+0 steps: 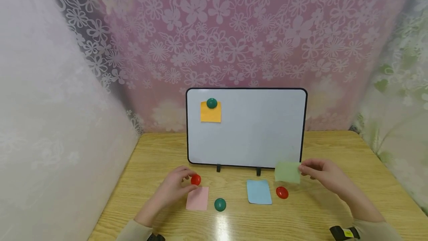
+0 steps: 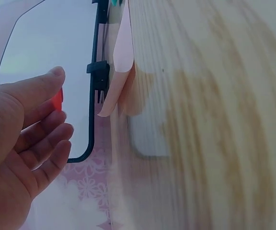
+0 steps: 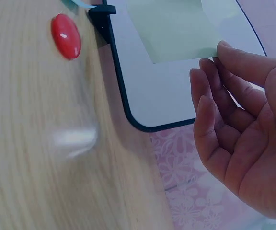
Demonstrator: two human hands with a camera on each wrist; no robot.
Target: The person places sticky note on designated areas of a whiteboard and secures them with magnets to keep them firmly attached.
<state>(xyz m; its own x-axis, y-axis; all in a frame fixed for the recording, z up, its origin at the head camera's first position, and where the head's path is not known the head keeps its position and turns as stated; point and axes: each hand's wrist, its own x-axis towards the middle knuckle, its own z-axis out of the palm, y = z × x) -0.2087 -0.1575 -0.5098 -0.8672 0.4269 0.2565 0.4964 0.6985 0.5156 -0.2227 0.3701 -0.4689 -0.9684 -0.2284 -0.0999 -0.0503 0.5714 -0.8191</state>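
Observation:
My left hand (image 1: 174, 186) pinches a red magnet (image 1: 195, 180) above the far edge of a pink sticky note (image 1: 198, 201). In the left wrist view the red magnet (image 2: 57, 99) is mostly hidden behind the thumb and fingers. Between thumb and forefinger, my right hand (image 1: 326, 176) pinches the edge of a pale green sticky note (image 1: 287, 172), which hangs before the whiteboard's lower right corner. A second red magnet (image 1: 282, 192) lies on the table just below that note. An orange sticky note (image 1: 210, 115) is fixed to the whiteboard (image 1: 254, 129) by a green magnet (image 1: 211, 103).
A blue sticky note (image 1: 259, 192) and another green magnet (image 1: 220, 204) lie on the wooden table (image 1: 254, 226). The whiteboard stands on small black feet (image 1: 219, 168) near the back. Flower-patterned cloth (image 1: 234, 40) hangs behind, with pale walls on both sides.

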